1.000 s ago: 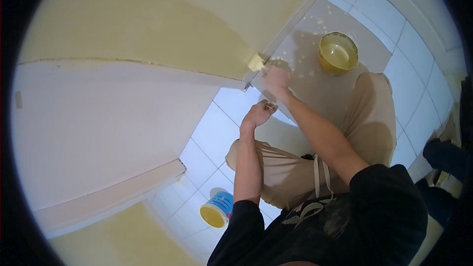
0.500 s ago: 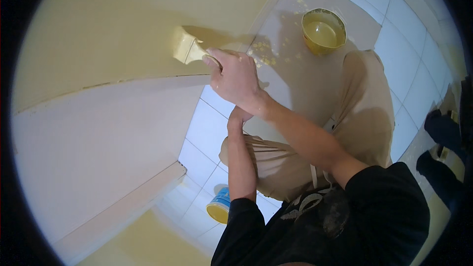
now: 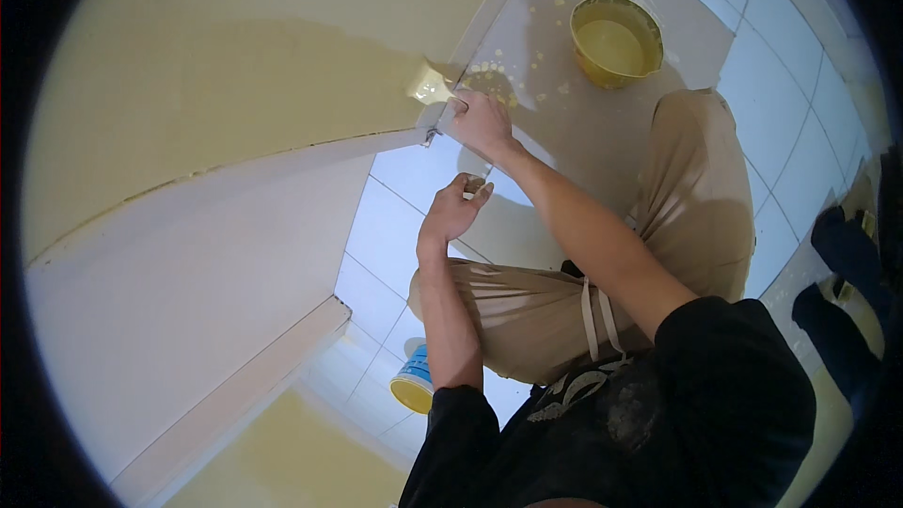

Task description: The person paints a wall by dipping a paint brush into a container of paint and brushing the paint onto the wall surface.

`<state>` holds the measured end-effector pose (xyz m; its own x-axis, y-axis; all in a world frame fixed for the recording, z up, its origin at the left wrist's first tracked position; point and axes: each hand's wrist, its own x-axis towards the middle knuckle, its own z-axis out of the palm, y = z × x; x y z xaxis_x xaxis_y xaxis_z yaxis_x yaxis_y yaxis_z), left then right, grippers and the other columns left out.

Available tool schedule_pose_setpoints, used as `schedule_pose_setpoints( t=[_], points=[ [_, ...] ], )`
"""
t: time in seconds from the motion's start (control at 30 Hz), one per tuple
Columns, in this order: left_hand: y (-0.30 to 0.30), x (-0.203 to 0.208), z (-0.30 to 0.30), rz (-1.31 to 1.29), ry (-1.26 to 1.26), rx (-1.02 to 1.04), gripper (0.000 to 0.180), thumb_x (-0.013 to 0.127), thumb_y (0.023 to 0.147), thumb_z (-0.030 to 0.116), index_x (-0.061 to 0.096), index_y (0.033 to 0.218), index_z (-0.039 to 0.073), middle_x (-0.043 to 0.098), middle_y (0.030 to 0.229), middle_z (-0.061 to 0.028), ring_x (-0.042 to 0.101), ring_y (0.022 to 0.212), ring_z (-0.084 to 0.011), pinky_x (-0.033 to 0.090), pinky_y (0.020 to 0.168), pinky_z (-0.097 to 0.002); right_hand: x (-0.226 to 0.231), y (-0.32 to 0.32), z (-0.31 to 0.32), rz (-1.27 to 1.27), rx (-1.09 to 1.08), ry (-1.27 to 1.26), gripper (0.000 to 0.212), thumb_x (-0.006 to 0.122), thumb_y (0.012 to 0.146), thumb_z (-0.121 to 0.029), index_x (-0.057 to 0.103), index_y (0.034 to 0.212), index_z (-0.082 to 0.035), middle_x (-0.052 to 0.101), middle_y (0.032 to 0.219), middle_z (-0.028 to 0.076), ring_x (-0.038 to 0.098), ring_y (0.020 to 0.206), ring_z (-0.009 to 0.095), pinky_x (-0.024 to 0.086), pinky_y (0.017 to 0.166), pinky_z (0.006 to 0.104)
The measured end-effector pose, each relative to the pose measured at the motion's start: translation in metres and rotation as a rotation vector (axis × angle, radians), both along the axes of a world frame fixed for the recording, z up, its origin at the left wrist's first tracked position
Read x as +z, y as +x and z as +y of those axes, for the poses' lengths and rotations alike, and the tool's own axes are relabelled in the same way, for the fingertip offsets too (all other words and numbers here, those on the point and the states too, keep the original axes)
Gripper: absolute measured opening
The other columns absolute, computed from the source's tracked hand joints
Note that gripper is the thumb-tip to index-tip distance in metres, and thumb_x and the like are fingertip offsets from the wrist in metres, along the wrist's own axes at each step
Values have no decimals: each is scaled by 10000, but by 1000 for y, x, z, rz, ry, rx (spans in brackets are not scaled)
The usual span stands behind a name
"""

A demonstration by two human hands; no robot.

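Observation:
My right hand (image 3: 484, 122) is closed round the handle of a paintbrush (image 3: 432, 87). Its pale yellow, wet-looking bristles touch the yellow painted wall (image 3: 254, 85) near the wall's lower right corner. Closer to me, my left hand (image 3: 450, 214) hovers above the floor with fingers curled toward the thumb; whether something small is between them I cannot make out. To the right of the brush, a yellow bowl (image 3: 590, 64) holding pale yellow paint sits on a beige sheet (image 3: 564, 118).
Yellow drips dot the sheet beside the wall. White tiles (image 3: 400, 216) show around the sheet and my bent knees. A blue and yellow tub (image 3: 414, 381) stands by my left forearm. A pale panel (image 3: 207, 254) runs below the painted surface. Dark items (image 3: 842, 320) lie at far right.
The brush and my right hand have moved right along the wall to its corner edge. My left hand has come away from under my right wrist and is now apart from it.

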<state>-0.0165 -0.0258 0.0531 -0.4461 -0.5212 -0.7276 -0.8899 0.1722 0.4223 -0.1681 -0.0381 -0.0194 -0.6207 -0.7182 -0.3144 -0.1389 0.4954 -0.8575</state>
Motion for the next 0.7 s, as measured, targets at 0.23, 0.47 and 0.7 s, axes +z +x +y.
schedule_pose_setpoints(
  t=[0.23,0.47,0.7],
  points=[
    [7,5,-6,39,-32,3,445,645,981,389,635,1217,12,729,1064,-151,685,871,-221,536,838,-363,-14,2,29,-42,67,169,280,590,880,-224,718,1066,-58,721,986,224,693,992,390,541,875,500],
    [-9,10,-1,36,-4,13,506,644,966,403,624,1245,-18,724,1079,-171,692,885,-246,535,859,-373,13,0,-14,65,86,153,230,619,820,-198,771,965,-105,727,859,211,716,850,398,561,790,507],
    [-6,6,-1,-39,33,-34,493,650,949,313,604,1305,-25,712,1181,-208,703,1003,-287,532,924,-394,40,22,3,105,-14,-177,229,627,846,-203,758,1000,-96,725,830,193,709,802,393,557,746,500]
  ],
)
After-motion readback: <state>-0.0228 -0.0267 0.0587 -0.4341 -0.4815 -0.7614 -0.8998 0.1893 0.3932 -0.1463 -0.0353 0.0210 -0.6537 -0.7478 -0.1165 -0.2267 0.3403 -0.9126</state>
